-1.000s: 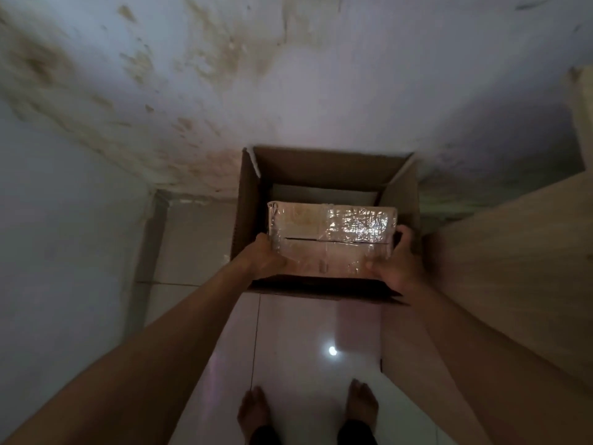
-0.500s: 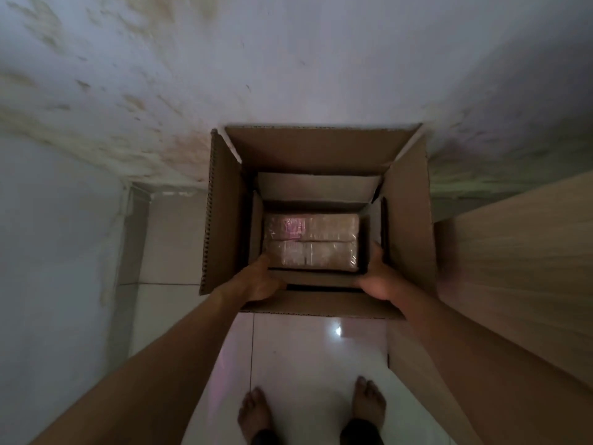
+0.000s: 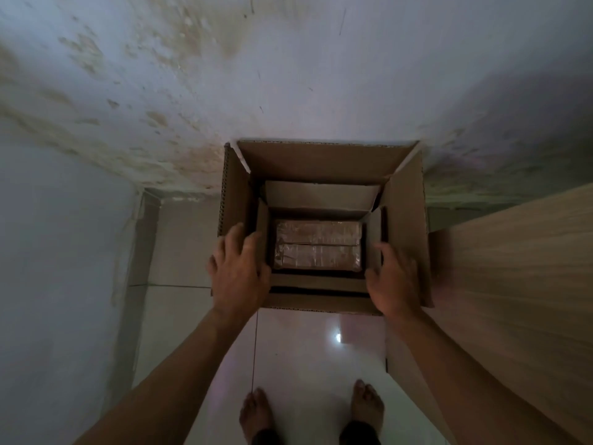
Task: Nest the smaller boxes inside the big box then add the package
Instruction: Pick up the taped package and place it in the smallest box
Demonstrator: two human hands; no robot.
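Observation:
The big cardboard box (image 3: 324,162) stands open on the floor against the wall. A smaller box (image 3: 321,195) sits nested inside it, flaps up. At the bottom of the inner box lies the package (image 3: 318,245), wrapped in shiny tape. My left hand (image 3: 239,271) hovers over the left flaps, fingers spread, holding nothing. My right hand (image 3: 393,281) is over the right side, fingers apart, with its fingertips at the inner box's right flap. Neither hand touches the package.
A stained wall (image 3: 288,75) rises behind the box. A wooden panel (image 3: 513,284) runs along the right, close to the box. White glossy floor tiles (image 3: 308,354) lie below, with my bare feet (image 3: 256,415) near the bottom edge.
The package went down from the box's opening to the bottom of the inner box. Both hands let go of it and rose to the flaps.

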